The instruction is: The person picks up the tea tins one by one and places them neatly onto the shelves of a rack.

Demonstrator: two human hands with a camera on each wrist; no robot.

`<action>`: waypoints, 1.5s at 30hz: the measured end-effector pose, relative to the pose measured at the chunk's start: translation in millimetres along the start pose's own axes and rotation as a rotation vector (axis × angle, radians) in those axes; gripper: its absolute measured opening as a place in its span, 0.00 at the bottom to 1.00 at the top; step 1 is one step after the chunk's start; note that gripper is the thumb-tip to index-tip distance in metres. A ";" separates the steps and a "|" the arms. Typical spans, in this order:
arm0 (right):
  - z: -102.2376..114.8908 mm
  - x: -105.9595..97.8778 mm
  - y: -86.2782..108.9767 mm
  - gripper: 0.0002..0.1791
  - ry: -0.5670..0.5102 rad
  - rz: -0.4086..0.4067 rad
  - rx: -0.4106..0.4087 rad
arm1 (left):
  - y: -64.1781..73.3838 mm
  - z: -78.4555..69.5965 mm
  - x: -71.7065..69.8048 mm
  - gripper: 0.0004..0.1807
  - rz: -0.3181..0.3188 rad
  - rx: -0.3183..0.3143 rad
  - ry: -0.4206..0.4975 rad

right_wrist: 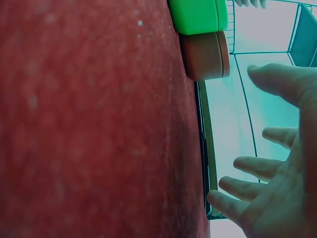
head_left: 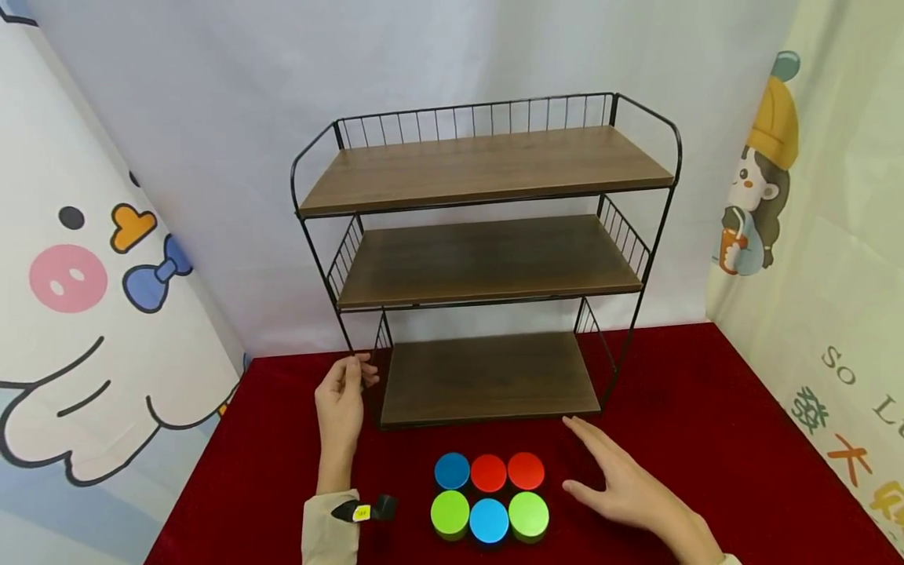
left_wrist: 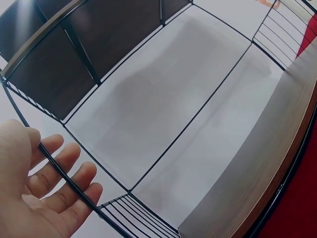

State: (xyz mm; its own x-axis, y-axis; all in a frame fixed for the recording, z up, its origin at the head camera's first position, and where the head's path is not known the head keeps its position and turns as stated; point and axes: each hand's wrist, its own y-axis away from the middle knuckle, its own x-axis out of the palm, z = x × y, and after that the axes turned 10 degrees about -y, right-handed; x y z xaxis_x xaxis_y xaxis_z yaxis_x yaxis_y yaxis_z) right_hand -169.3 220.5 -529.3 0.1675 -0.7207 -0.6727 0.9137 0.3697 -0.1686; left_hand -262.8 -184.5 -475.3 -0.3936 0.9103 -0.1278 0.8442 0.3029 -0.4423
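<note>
A three-tier shelf rack (head_left: 487, 271) with dark wood boards and a black wire frame stands upright at the back. My left hand (head_left: 344, 396) is at its lower left front post; in the left wrist view the fingers (left_wrist: 64, 173) curl loosely round the black rod, the thumb against it. My right hand (head_left: 625, 479) hovers with fingers spread, holding nothing. To its left, several short round containers sit in two rows: a blue one (head_left: 452, 471) and red ones (head_left: 489, 473) behind, green ones (head_left: 450, 514) and a light blue one (head_left: 489, 521) in front.
Red cloth (head_left: 706, 424) covers the table. A white curtain (head_left: 212, 118) hangs behind the rack, with printed cloths at the left (head_left: 63, 196) and the right (head_left: 833, 314). The bottom board (head_left: 490, 377) lies just behind the containers.
</note>
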 end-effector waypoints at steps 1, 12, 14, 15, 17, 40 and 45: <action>0.1 1.0 -0.4 0.45 0.000 0.010 -0.002 | 0.6 0.8 -0.4 0.19 0.002 -0.003 -0.002; 4.6 12.4 -8.3 0.43 -0.036 0.100 -0.034 | 3.1 0.8 -3.2 0.18 0.019 -0.021 -0.043; 5.2 13.9 -9.6 0.43 -0.038 0.109 -0.049 | 3.2 1.0 -3.6 0.17 0.021 -0.020 -0.051; 5.1 14.7 -10.3 0.43 -0.037 0.114 -0.053 | 3.2 1.1 -3.7 0.17 0.023 -0.017 -0.053; 5.2 16.3 -11.6 0.43 -0.029 0.124 -0.064 | 3.3 1.4 -4.1 0.17 0.023 -0.013 -0.059; 25.0 31.8 -22.4 0.43 -0.014 0.251 -0.138 | 2.3 0.0 -9.6 0.14 0.024 0.031 -0.151; 27.0 32.3 -22.5 0.41 -0.015 0.259 -0.129 | 5.7 -24.7 -16.4 0.13 0.069 0.033 -0.164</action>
State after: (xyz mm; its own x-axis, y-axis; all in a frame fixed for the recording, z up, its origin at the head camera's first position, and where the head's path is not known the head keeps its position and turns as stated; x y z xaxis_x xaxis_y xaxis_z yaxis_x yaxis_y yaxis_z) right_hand -174.4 173.1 -527.7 0.3952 -0.6008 -0.6949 0.7855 0.6133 -0.0835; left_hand -242.5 -190.8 -453.8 -0.3916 0.8697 -0.3003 0.8597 0.2296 -0.4562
